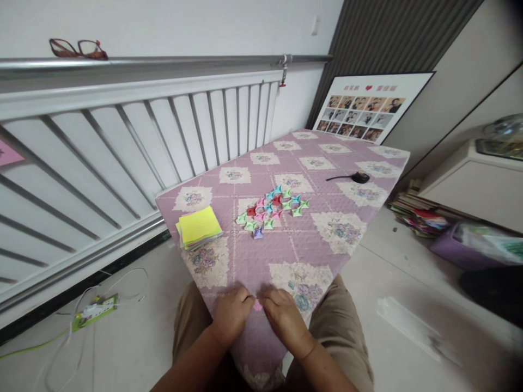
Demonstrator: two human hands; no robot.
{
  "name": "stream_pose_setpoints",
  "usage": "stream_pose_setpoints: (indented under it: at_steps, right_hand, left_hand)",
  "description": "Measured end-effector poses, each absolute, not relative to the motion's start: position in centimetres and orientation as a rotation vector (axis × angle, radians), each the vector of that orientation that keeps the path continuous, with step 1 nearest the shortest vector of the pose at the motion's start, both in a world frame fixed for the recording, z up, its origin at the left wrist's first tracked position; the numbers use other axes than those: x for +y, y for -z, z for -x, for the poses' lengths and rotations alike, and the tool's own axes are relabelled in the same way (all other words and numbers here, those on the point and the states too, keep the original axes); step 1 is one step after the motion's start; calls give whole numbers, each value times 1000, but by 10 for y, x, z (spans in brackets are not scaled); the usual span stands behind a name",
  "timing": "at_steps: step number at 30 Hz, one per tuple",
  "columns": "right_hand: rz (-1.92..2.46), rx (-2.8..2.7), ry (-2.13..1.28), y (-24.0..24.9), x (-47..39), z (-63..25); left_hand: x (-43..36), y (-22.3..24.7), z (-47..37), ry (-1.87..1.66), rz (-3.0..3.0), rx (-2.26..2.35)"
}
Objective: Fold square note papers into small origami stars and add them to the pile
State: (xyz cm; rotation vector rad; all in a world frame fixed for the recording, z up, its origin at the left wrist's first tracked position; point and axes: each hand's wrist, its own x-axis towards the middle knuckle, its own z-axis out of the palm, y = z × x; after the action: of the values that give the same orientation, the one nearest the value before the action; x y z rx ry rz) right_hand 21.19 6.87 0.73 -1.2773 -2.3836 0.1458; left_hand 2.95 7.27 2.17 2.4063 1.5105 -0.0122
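Note:
Close to the table's near corner, a small folded piece of pink paper [257,305] shows between my two hands. My left hand [233,311] pinches it from one side, and my right hand [283,313] closes on it from the other. Most of the paper is hidden by my fingers. Beyond them, several small folded paper figures [268,223] in green, pink, red, blue and purple form a cluster on the cloth. A stack of coloured paper sheets [200,226], yellow on top, lies to the left of the cluster.
A purple flowered cloth [261,267] covers the table. A black object with a thin tail [360,177] lies at the right. Along the left runs a white radiator [171,130], with glasses [77,49] on the pipe above. A power strip [96,311] sits on the floor.

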Motion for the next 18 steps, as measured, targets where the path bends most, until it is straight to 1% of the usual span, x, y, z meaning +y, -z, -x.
stream_pose_setpoints:
  at_steps: [5, 13, 18]
  right_hand:
    - [1235, -2403, -131, -7, 65, -215]
    - [1259, -2385, -139, -6, 60, -214]
    - [1378, -2369, -112, -5, 49, -210]
  left_hand:
    - [65, -16, -25, -42, -2524, 1449]
    - [45, -18, -23, 34, -2680, 1465]
    - [40, -17, -27, 30, -2678, 1504]
